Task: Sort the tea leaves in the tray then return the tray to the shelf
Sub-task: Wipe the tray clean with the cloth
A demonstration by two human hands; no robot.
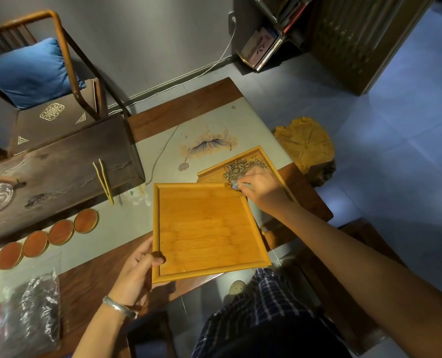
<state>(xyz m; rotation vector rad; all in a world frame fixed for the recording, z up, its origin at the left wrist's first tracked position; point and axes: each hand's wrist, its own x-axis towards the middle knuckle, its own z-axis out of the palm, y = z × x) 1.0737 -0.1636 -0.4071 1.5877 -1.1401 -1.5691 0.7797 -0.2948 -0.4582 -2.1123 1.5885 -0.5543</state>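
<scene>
The left hand (pixel 137 267) grips the near edge of the empty bamboo tray (pixel 207 228) with thumb on the rim. Past its far corner the right hand (pixel 258 187) pinches a small tool — too blurry to name — beside the tea leaves (pixel 243 166), heaped in a second tray (pixel 262 151). Sorting looks under way; shelving is left. Left of the grip lie coasters (pixel 59 232) and bamboo tongs (pixel 103 179).
</scene>
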